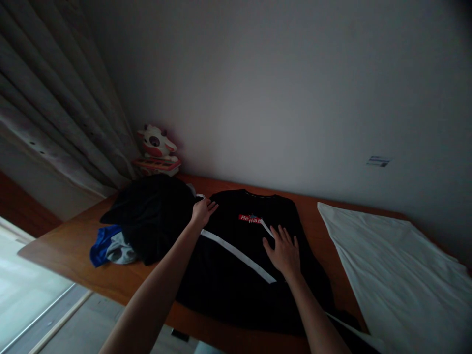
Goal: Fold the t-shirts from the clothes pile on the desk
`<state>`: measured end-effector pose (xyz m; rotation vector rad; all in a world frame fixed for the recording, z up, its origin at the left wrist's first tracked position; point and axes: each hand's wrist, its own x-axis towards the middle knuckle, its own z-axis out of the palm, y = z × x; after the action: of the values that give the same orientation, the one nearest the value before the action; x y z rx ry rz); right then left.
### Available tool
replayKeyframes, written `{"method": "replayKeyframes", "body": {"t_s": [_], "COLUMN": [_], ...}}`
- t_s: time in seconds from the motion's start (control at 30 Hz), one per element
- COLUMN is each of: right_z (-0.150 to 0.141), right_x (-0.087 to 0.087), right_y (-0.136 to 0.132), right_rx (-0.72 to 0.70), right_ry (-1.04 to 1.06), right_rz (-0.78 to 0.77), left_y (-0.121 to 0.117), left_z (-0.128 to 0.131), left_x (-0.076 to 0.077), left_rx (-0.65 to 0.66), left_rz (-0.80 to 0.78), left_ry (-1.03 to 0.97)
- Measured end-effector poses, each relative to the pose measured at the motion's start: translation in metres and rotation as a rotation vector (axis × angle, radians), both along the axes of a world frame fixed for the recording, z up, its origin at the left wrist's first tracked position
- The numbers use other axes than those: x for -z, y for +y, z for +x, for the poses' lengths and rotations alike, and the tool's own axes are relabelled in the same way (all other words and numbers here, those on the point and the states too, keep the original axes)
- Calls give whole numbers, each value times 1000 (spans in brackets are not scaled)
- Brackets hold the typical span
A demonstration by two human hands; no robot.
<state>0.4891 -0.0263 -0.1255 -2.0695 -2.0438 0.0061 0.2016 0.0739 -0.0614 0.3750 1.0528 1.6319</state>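
A black long-sleeved top (236, 295) lies spread on the wooden table, its neckline toward the wall. A red printed label (250, 219) is on its chest, and a sleeve with a white stripe (236, 253) crosses the body at a slant. At the top's left shoulder is my left hand (204, 212), its fingers stretched out and apart. My right hand (284, 251) rests over the chest, palm down with fingers spread, beside a short white strip (266, 228). The other sleeve trails toward the lower right.
A heap of dark clothes (155, 211) sits on the left, with a blue and grey garment (114, 246) under it. A toy cow (157, 142) stands behind it by the curtain (62, 93). White fabric (391, 260) covers the table's right side. The wall (280, 98) borders the table (73, 246).
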Motion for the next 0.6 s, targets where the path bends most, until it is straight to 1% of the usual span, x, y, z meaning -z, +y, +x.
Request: {"method": "replayKeyframes", "body": {"t_s": [0.03, 0.07, 0.1, 0.13, 0.17, 0.2, 0.23, 0.27, 0.3, 0.37, 0.43, 0.5, 0.53, 0.6], "right_z": [0, 0, 0, 0, 0, 0, 0, 0, 0, 0, -1, -1, -1, 0], "right_x": [0, 1, 1, 1, 1, 1, 0, 0, 0, -1, -2, -2, -2, -1], "right_y": [0, 0, 0, 0, 0, 0, 0, 0, 0, -1, -2, -2, -2, -1], "right_rx": [0, 0, -1, -1, -2, -3, -4, -4, -3, -2, -1, 0, 0, -2], "right_ry": [3, 5, 6, 7, 8, 9, 10, 10, 10, 10, 14, 23, 27, 33], "right_rz": [3, 5, 7, 7, 9, 12, 17, 21, 25, 29, 34, 39, 40, 39], "left_y": [-9, -18, -28, -37, -46, -53, -60, -65, -69, -74, -76, -77, -77, -75], "left_z": [5, 10, 14, 18, 21, 23, 25, 26, 26, 25, 23, 19, 17, 15], "left_x": [1, 3, 5, 7, 9, 10, 10, 10, 8, 4, 0, -2, -2, -1], "left_rx": [18, 69, 166, 299, 448, 592, 703, 754, 742, 647, 555, 548, 568, 621], "left_rz": [15, 17, 11, 8, 18, 52, 110, 181, 257, 378, 412, 350, 290, 188], "left_ry": [17, 49, 111, 215, 368, 564, 783, 999, 1189, 1525, 1815, 2029, 2088, 2122]}}
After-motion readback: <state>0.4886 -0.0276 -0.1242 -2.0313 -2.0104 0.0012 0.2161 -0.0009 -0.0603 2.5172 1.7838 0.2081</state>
